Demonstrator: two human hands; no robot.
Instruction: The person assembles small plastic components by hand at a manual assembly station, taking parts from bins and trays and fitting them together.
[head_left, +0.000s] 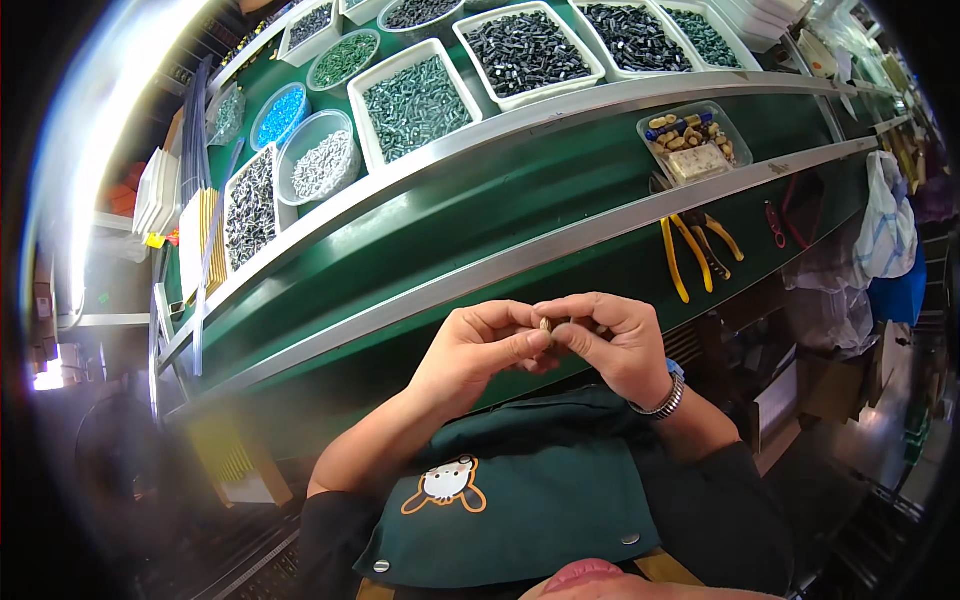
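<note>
My left hand and my right hand meet in front of my chest, just off the near edge of the workbench. Between their pinched fingertips is a small brass-coloured piece. Its exact kind is too small to make out, and the fingers partly cover it. Both hands are closed, thumbs and forefingers touching the piece from either side. A metal-banded wristwatch circles my right wrist. Below the hands, a dark green apron with a cartoon animal patch covers my lap.
Metal rails run along the green bench. Yellow-handled pliers lie right of my hands, below a clear tub of small brass-coloured parts. Trays of small dark pieces and a bowl of blue pieces stand farther back.
</note>
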